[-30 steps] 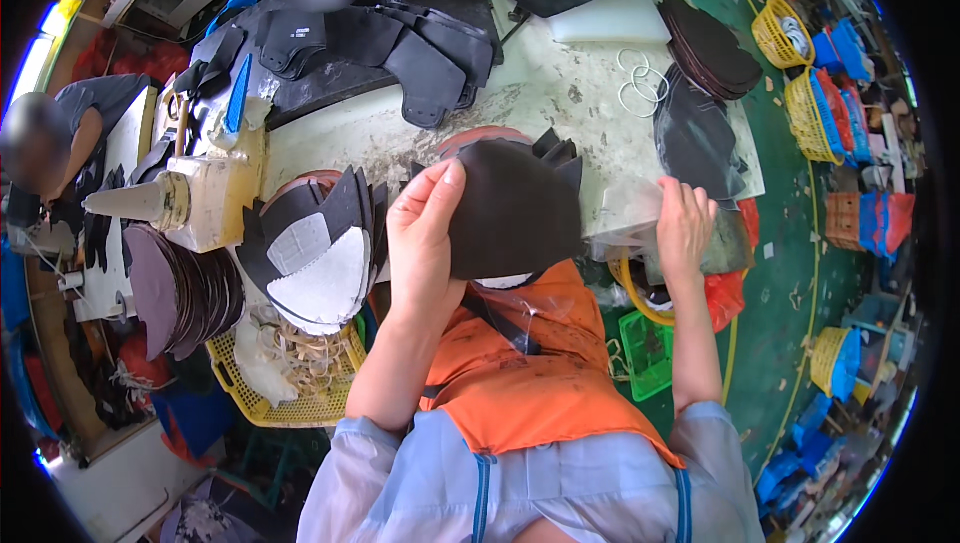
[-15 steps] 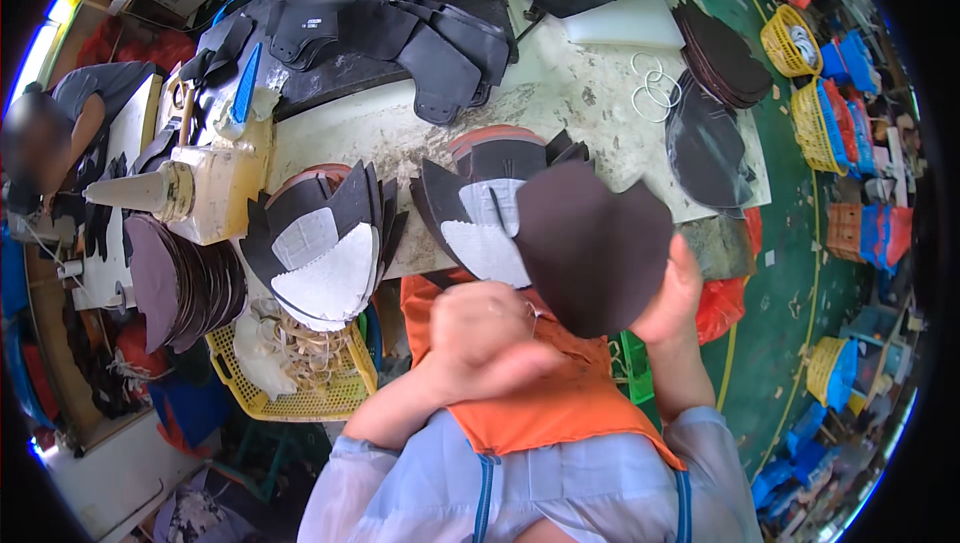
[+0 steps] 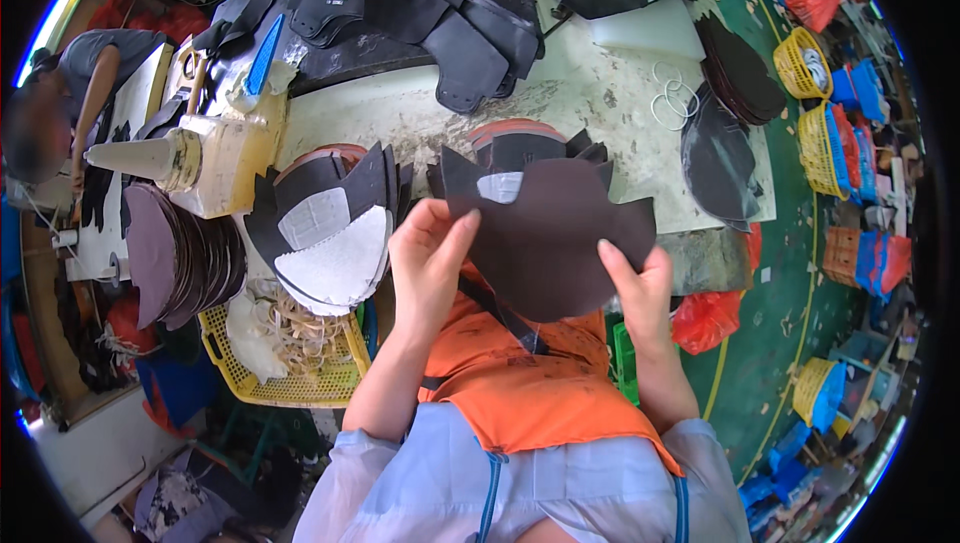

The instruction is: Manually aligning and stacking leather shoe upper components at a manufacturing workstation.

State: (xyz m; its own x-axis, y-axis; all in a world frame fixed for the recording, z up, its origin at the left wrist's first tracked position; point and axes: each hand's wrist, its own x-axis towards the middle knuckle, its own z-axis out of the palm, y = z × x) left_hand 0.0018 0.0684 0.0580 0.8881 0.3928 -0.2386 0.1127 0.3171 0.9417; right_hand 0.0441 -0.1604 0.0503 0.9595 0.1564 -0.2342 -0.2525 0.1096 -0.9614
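Brown piece [image 3: 560, 248] held in both hands before the table [image 3: 390, 123]

An orange apron [image 3: 530, 388] covers the wearer's lap. Above it, the left hand [image 3: 430, 253] pinches the brown piece by its left edge, the thumb in front and the fingers bent. The right hand [image 3: 640, 288] grasps the right edge, its thumb on the near face and its fingers mostly hidden behind.

The piece stands in front of a black stack [image 3: 515, 148], covering much of it; a pale patch [image 3: 498, 186] shows past the edge. Whether the two touch cannot be told. To the left is a similar stack with white panels [image 3: 340, 258], above a yellow basket [image 3: 222, 348] of scraps. Brown ovals [image 3: 150, 253] stand further left, below a yellowish bottle [image 3: 240, 163] with a cone-shaped nozzle.

Farther back on the right, pale rings [image 3: 675, 103] lie beside dark pieces [image 3: 720, 158], near a white block [image 3: 650, 28]. Black cutouts [image 3: 470, 58] lie across the table's far side. At far left, a co-worker [image 3: 95, 73] leans over another surface.
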